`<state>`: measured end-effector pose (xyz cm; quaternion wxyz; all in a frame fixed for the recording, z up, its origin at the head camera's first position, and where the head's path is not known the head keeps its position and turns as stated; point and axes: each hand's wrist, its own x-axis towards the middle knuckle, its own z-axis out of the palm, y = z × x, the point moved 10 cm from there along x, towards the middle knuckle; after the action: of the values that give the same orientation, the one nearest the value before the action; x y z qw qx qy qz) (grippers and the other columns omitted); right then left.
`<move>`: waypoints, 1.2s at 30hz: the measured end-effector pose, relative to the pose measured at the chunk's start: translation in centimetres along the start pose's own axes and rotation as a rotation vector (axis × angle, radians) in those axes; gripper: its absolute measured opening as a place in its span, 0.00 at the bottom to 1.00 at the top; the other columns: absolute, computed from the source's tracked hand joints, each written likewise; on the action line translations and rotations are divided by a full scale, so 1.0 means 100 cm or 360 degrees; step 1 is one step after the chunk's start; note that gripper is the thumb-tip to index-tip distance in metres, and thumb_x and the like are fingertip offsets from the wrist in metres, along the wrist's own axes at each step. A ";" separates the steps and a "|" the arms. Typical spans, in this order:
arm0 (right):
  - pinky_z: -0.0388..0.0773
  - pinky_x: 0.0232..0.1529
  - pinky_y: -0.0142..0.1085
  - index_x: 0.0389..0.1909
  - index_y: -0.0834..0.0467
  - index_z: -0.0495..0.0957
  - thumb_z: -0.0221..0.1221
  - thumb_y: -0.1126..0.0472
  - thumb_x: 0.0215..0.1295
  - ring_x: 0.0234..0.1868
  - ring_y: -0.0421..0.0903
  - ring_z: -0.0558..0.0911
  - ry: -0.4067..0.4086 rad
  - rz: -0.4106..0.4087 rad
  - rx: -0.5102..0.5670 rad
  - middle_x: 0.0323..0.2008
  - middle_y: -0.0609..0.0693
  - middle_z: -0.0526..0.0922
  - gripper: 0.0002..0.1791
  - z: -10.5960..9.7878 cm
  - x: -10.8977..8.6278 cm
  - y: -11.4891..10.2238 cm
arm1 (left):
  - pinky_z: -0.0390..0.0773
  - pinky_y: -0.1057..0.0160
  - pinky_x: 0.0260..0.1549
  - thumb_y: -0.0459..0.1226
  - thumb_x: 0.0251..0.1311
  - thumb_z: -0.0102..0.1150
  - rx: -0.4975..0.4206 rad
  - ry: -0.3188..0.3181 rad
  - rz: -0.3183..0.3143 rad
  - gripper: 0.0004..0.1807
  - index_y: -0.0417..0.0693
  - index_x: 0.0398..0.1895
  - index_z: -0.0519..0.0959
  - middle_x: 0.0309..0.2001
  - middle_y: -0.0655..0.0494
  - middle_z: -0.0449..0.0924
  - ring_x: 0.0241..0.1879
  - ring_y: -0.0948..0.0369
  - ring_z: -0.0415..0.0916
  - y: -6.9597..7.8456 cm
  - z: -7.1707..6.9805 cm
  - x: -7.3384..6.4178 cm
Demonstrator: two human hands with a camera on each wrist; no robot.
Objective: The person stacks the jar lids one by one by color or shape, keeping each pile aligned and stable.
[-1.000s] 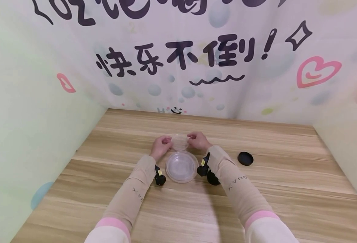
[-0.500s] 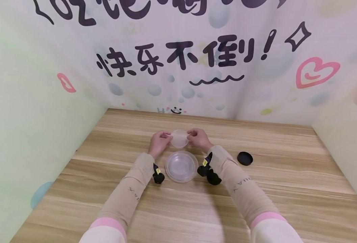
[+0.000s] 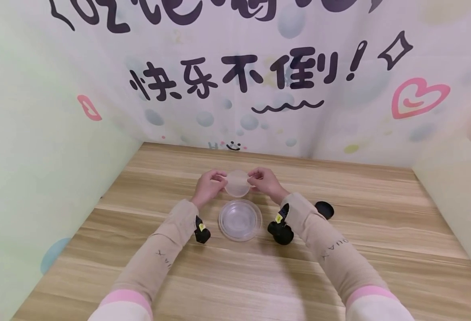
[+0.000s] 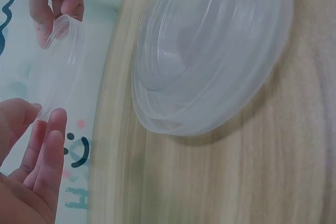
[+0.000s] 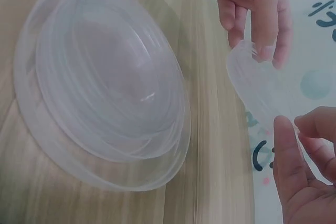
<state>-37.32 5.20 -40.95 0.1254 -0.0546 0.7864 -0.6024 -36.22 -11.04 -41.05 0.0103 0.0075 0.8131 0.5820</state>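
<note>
Your left hand (image 3: pixel 210 185) and right hand (image 3: pixel 266 180) fingertip-pinch opposite edges of the clear disc (image 3: pixel 237 183), just below centre in head view; likely light, bendy, slick, so hold it rim-only, no squeezing.

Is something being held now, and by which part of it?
A clear round plastic piece, held at opposite sides of its edge by the left fingers and right fingers.

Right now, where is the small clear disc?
In the head view, the disc is near centre, pinched by left hand and right hand, just beyond the larger clear container.
</note>
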 end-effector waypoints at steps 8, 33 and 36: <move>0.76 0.41 0.46 0.45 0.71 0.70 0.52 0.72 0.57 0.32 0.43 0.72 -0.0101 -0.0076 -0.0048 0.31 0.54 0.71 0.14 0.003 -0.010 -0.003 | 0.77 0.50 0.34 0.27 0.49 0.53 0.0117 -0.0180 -0.0117 0.18 0.40 0.47 0.74 0.35 0.47 0.75 0.31 0.46 0.77 -0.001 0.008 -0.007; 0.79 0.33 0.38 0.42 0.69 0.76 0.55 0.71 0.55 0.28 0.44 0.76 -0.0379 -0.0036 -0.0261 0.31 0.55 0.77 0.12 0.020 -0.032 0.019 | 0.79 0.54 0.28 0.26 0.48 0.57 0.0318 -0.0598 -0.0093 0.15 0.41 0.42 0.77 0.34 0.47 0.75 0.21 0.58 0.75 -0.008 0.030 -0.033; 0.78 0.28 0.34 0.41 0.69 0.76 0.56 0.72 0.55 0.25 0.42 0.75 -0.0402 -0.0042 -0.0278 0.29 0.54 0.77 0.12 0.021 -0.033 0.023 | 0.79 0.56 0.28 0.26 0.49 0.57 0.0334 -0.0615 -0.0093 0.15 0.41 0.42 0.78 0.34 0.47 0.75 0.21 0.59 0.75 -0.009 0.032 -0.035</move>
<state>-33.45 4.62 -43.27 0.2102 -0.1508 0.8131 -0.5216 -32.60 -8.36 -42.97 0.1819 0.0962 0.8521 0.4812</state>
